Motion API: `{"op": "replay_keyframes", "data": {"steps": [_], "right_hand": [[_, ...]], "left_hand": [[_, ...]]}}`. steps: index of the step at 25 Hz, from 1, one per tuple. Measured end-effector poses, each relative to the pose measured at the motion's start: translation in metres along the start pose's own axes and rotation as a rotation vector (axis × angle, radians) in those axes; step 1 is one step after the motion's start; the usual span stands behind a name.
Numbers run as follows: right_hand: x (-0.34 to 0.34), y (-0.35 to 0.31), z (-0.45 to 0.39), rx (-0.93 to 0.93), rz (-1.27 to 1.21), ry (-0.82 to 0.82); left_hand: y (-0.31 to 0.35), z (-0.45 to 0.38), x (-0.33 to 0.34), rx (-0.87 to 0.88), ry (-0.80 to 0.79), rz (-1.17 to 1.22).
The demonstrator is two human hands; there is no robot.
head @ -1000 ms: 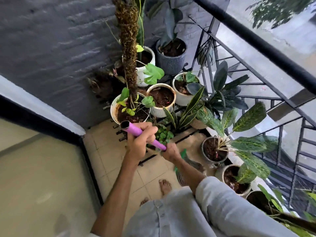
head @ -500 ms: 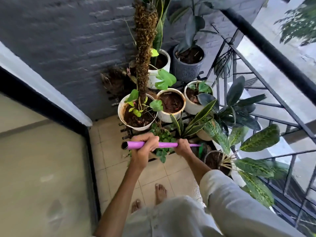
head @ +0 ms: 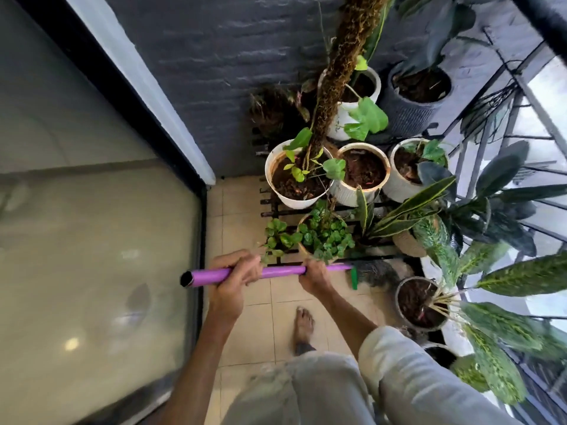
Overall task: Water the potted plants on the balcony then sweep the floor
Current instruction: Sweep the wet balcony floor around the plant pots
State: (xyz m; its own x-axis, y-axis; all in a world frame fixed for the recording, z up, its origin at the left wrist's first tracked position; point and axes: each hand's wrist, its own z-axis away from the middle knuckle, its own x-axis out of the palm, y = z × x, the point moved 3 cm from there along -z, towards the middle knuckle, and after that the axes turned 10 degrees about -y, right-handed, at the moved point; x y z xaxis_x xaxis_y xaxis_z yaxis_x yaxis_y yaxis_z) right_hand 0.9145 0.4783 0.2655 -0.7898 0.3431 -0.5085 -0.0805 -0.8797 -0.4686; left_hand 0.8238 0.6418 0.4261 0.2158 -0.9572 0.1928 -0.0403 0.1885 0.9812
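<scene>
The purple broom handle is held tight in both the left hand and the right hand, lying flat over the tiled floor. The brush end should be kept low and pulled gently, so the small green plant nearby is not knocked.

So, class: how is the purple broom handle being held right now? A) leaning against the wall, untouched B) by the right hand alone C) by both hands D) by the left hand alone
C: the left hand and the right hand both grip the purple broom handle.

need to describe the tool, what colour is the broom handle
Purple, with a green collar at the head end; the broom handle shows best in the head view.
</scene>
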Motion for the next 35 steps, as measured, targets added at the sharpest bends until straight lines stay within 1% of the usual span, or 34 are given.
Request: {"op": "replay_keyframes", "data": {"steps": [4, 7, 10, 13, 15, 17, 21, 24, 26, 28, 31, 35], "right_hand": [[0.064, -0.036, 0.028, -0.085, 0.024, -0.068], [0.113, -0.055, 0.055, -0.099, 0.031, -0.11], [0.174, -0.084, 0.092, -0.159, 0.009, -0.146], [0.242, -0.116, 0.14, -0.24, 0.008, -0.214], [0.28, -0.132, 0.165, -0.308, -0.009, -0.247], [0.317, -0.152, 0.19, -0.392, 0.005, -0.302], [0.359, -0.18, 0.22, -0.521, 0.142, -0.367], [0.362, -0.192, 0.225, -0.592, 0.25, -0.424], [0.345, -0.185, 0.218, -0.616, 0.299, -0.409], [0.318, -0.167, 0.207, -0.61, 0.358, -0.351], [0.265, -0.119, 0.186, -0.558, 0.415, -0.296], [0.194, -0.025, 0.154, -0.41, 0.477, -0.183]], "left_hand": [[0.023, 0.066, -0.046, 0.003, 0.176, -0.029], [0.047, 0.118, -0.072, 0.015, 0.179, -0.069], [0.08, 0.183, -0.091, 0.047, 0.202, -0.116], [0.11, 0.261, -0.109, 0.064, 0.29, -0.164], [0.122, 0.308, -0.125, 0.045, 0.36, -0.174], [0.139, 0.359, -0.139, 0.073, 0.437, -0.201], [0.156, 0.406, -0.137, 0.112, 0.475, -0.289], [0.158, 0.405, -0.132, 0.153, 0.527, -0.374], [0.153, 0.391, -0.13, 0.177, 0.521, -0.333], [0.144, 0.373, -0.124, 0.198, 0.472, -0.257], [0.114, 0.343, -0.103, 0.186, 0.416, -0.131], [0.057, 0.296, -0.05, 0.16, 0.332, -0.026]]}}
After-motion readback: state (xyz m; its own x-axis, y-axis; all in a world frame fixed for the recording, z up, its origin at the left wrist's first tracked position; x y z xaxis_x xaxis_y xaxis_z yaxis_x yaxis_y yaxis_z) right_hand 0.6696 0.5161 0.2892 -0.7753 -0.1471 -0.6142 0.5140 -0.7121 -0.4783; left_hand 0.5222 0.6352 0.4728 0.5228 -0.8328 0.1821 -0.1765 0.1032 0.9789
